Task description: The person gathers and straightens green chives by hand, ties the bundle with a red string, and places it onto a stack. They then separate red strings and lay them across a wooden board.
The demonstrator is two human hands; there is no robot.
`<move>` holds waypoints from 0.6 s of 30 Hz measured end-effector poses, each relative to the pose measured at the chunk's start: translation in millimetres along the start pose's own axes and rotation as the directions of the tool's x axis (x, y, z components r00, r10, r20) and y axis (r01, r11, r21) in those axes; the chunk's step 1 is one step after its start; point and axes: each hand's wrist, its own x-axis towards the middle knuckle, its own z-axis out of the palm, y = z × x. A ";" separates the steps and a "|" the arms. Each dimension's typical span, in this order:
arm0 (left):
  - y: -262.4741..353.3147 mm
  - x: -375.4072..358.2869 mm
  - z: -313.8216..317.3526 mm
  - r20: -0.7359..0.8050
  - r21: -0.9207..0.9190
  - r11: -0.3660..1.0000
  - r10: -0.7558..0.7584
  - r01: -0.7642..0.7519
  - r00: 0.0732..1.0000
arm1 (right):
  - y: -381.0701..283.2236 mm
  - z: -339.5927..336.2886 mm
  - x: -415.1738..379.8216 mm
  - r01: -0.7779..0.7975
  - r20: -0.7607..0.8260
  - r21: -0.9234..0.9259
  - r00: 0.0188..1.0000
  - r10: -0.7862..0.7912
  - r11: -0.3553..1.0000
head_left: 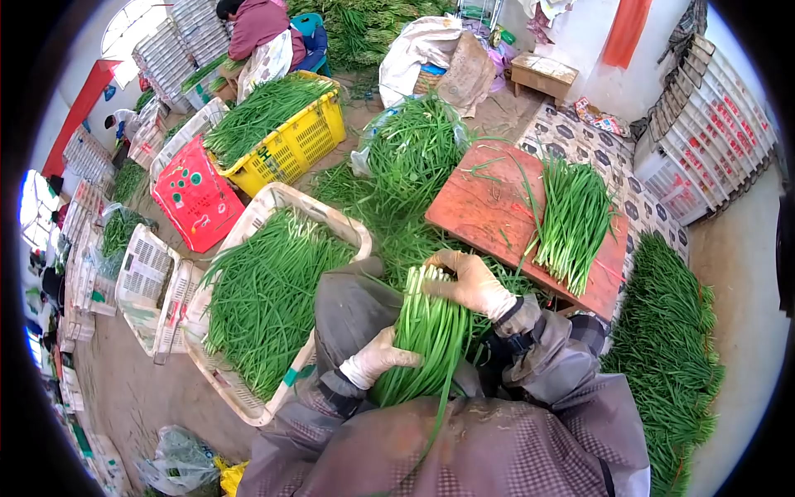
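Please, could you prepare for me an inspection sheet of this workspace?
Surface: red tabletop, stray leaves on it; a tied state of the second bunch lying there cannot be told.
Job's things: bunch of chive-like greens in the hands over the lap; white basket beside the person, filled with similar greens.
Clutter: loose greens on the floor beyond the knees; clear plastic bag at lower left.
Grip: gloved left hand holds the bunch's side; gloved right hand holds near its pale ends.
Cables: nothing seen.
Surroundings: yellow crate, stacked white crates, seated co-worker in the background.
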 end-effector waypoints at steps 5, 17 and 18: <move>2.6 -2.4 4.9 -0.012 0.002 1.000 -0.011 0.011 1.000 | 23.5 -1.9 19.0 -0.137 -0.203 0.086 0.967 0.152 0.987; -8.7 7.1 5.8 -0.008 0.079 0.997 0.007 -0.006 1.000 | 52.9 -9.3 41.6 -0.106 -0.067 -0.795 0.994 0.088 0.598; -3.2 3.7 6.8 -0.003 0.072 0.997 -0.021 0.021 1.000 | 59.7 -23.7 49.1 -0.120 -0.109 -0.790 0.993 0.055 0.601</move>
